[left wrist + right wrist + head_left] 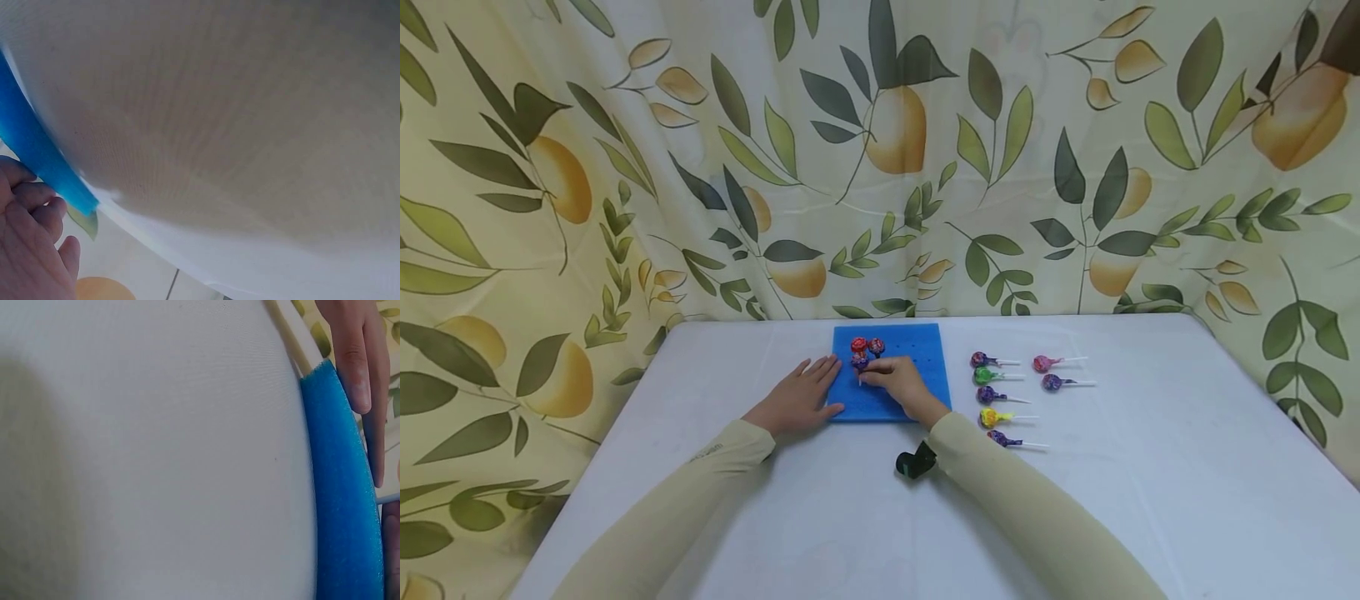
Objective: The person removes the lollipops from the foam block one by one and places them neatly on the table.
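Note:
In the head view, a blue foam board (925, 367) lies on the table. My right hand (901, 385) pinches the short white stick of a purple-wrapped lollipop (860, 362) over the board's left half. Just behind it, a red lollipop (859, 343) and a dark red lollipop (876, 346) stand on the board. My left hand (797, 398) rests at the board's left edge, fingers extended and thumb by the near corner. The foam's side (340, 487) fills the right of the right wrist view, fingers beside it. In the left wrist view, part of a hand appears by the foam (37, 150).
Right of the board, several lollipops lie in two columns, among them a green one (983, 375), a yellow one (992, 417) and a pink one (1045, 363). A small black object (916, 461) is beneath my right wrist. A leaf-patterned curtain (880, 208) hangs behind the white table (835, 517).

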